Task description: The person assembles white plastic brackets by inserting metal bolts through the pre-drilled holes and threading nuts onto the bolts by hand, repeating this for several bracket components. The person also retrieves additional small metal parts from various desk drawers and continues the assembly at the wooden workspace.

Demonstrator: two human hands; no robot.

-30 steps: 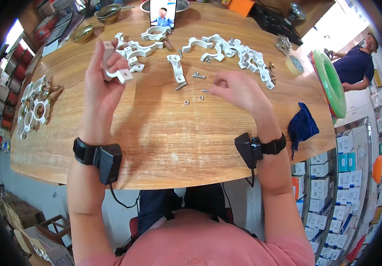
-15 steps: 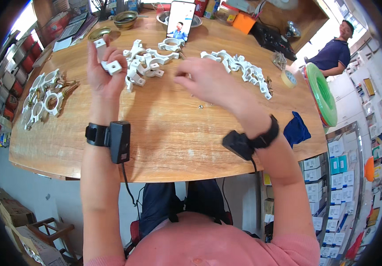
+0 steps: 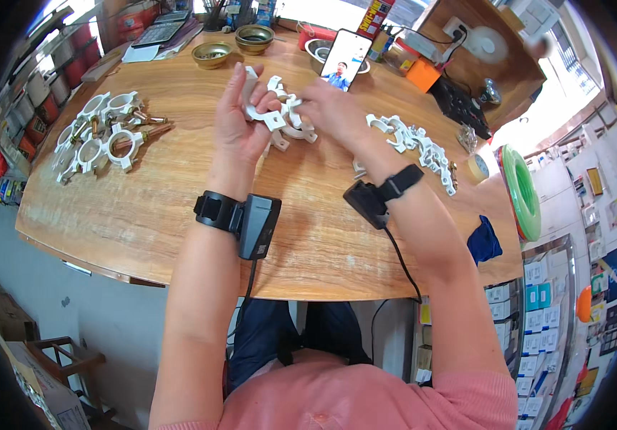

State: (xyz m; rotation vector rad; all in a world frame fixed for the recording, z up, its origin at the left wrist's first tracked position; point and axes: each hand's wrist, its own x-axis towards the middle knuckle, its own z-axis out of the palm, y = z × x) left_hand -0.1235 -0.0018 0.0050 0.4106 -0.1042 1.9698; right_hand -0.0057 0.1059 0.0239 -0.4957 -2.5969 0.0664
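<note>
A white half-ring pipe clamp piece (image 3: 274, 120) with flat lugs is held in my left hand (image 3: 240, 129), the palm turned up and the fingers curled around it. Just to the right, my right hand (image 3: 333, 115) has its fingers pinched together at a pile of loose white clamp pieces (image 3: 301, 134). Whatever lies between those fingertips is hidden. Part of the pile is covered by both hands. Joined white clamp rings (image 3: 136, 137) with brass-coloured bolts (image 3: 156, 132) lie in a group on the left. More white clamp pieces (image 3: 432, 156) form a row at the right.
Propped upright at the back is a phone (image 3: 344, 61). Brass bowls (image 3: 212, 56) stand at the back left. Toward the right are a tape roll (image 3: 477, 167), a green coil (image 3: 520, 192) and a dark blue cloth (image 3: 483, 240). Cables hang from both wrist devices.
The view has turned, shifting the table's contents. My left hand, still holding its clamp piece, is now close beside the pile. My right hand has reached forward to the loose pieces.
</note>
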